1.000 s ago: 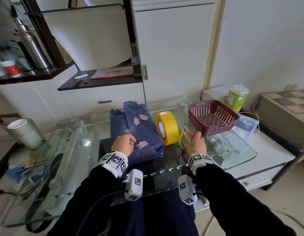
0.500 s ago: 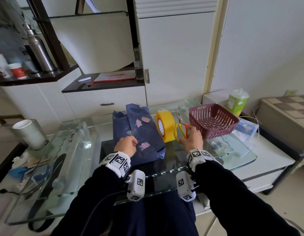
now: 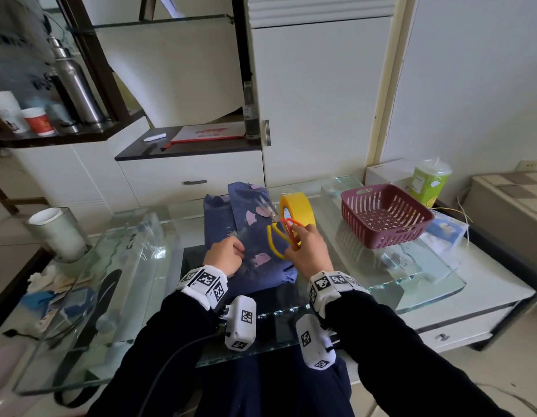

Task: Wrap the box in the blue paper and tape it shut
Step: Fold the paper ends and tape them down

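Note:
The box lies on the glass table, covered in blue paper (image 3: 249,233) with pale pink patches; the box itself is hidden under the paper. My left hand (image 3: 225,255) rests on the paper's near left part with fingers curled. My right hand (image 3: 307,248) grips scissors (image 3: 280,236) with yellow and orange handles, lifted over the paper's right side, blades pointing away to the left. A yellow tape roll (image 3: 298,210) stands on edge just behind the scissors.
A maroon plastic basket (image 3: 384,216) sits to the right on the glass table (image 3: 426,284). A green cup (image 3: 429,182) and white box stand behind it. A grey bin (image 3: 58,233) stands at the left. Cabinets rise behind.
My right hand has picked the scissors up from beside the tape roll and carried them left, above the wrapped box. My left hand stays on the paper.

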The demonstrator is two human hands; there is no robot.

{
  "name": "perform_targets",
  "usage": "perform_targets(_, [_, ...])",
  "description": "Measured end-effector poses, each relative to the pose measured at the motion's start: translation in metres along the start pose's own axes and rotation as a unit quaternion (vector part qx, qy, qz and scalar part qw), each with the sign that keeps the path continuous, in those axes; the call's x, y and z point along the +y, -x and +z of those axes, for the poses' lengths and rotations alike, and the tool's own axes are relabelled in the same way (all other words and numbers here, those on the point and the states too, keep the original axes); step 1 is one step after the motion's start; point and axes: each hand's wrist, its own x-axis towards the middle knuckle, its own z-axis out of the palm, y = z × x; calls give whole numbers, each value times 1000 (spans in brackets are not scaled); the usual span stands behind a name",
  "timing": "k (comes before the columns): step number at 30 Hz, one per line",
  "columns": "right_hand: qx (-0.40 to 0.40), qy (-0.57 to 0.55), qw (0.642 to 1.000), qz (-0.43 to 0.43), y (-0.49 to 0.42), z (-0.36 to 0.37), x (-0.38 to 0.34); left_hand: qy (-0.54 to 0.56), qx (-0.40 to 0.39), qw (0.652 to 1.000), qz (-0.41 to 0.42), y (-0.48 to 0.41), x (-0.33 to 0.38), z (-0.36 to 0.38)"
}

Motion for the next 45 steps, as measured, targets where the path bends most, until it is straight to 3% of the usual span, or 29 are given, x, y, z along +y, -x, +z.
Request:
perform_targets(5, [-50,30,998,-3,4,14,-10,48,-16,999,15,8,8,6])
perform_targets(16, [-32,141,989,10,9,20,-4,134,-4,991,17,11,23,14])
perform_targets(22, [43,98,994,22,-8,-4,-4,63,82,995,-10,14,26,7])
perform_targets(29, [128,101,985,48,-23,-21,-2,59,38,997,36,13,40,-3])
perform_targets(37, [22,18,985,170,-15,-16,8,119,-11,991,67,13,63,-6])
perform_targets(45, [-45,-141,977,152,17,1,4,141,11,988,57,15,64,6])
